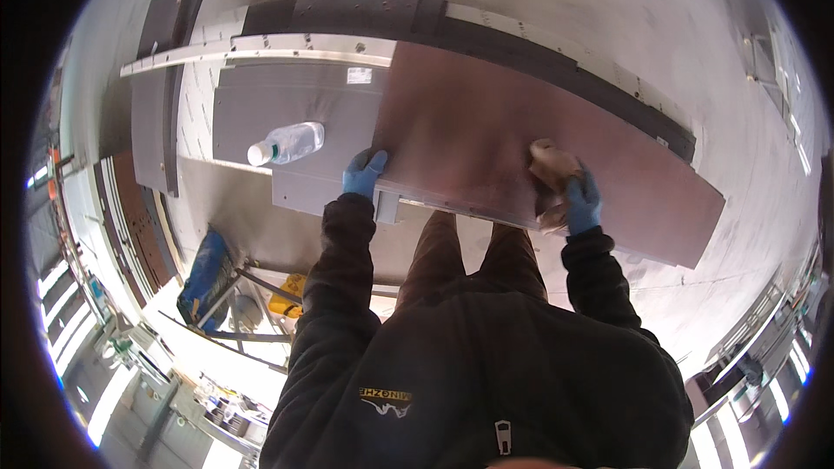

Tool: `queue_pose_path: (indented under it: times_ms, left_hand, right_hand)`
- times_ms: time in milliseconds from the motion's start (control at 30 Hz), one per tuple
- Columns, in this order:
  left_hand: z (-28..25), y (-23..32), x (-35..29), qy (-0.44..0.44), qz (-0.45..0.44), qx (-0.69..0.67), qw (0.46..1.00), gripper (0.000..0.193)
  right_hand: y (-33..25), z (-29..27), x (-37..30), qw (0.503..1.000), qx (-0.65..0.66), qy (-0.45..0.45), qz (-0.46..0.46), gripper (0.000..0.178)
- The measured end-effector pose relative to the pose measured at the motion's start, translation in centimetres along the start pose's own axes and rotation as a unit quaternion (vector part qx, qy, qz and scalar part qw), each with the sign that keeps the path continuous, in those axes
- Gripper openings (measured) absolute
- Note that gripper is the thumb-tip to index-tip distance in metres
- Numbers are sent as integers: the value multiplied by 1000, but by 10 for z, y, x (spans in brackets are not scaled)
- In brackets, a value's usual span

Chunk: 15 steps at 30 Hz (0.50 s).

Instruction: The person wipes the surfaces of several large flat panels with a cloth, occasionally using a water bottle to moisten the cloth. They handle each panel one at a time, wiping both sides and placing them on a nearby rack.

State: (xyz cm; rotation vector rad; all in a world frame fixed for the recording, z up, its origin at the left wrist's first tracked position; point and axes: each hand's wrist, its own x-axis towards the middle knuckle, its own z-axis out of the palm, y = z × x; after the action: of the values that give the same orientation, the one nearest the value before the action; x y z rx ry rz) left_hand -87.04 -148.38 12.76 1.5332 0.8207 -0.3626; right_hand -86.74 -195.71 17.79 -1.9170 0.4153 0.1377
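Note:
A large reddish-brown flat panel [469,113] lies in front of me, partly over grey panels [252,113]. My left hand [363,174], in a blue glove, is closed at the panel's near left edge, with the thumb on top. In a matching glove, my right hand [585,200] is closed on a crumpled tan cloth [556,165], which rests on the panel near its front edge. To the left of my left hand, a clear plastic bottle [298,141] with a white cap lies on its side on the grey panel.
A pale perforated bar [261,48] lies along the far side of the grey panels. Dark panels [161,113] are at the left, and more dark strips [521,48] lie behind the brown panel. Behind me at left are a metal frame [252,336] and a blue bag [204,274].

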Motion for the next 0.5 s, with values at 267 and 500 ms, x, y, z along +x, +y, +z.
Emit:
queue_pose_path:
  times_ms: [267,500]
  left_hand:
    - [5,40,134,-37,54,50,997,59]
    - [37,75,160,112,-50,180,976,84]
  right_hand:
    - [79,-194,39,941,119,265,171,45]
    - [141,-336,39,904,145,367,166,43]
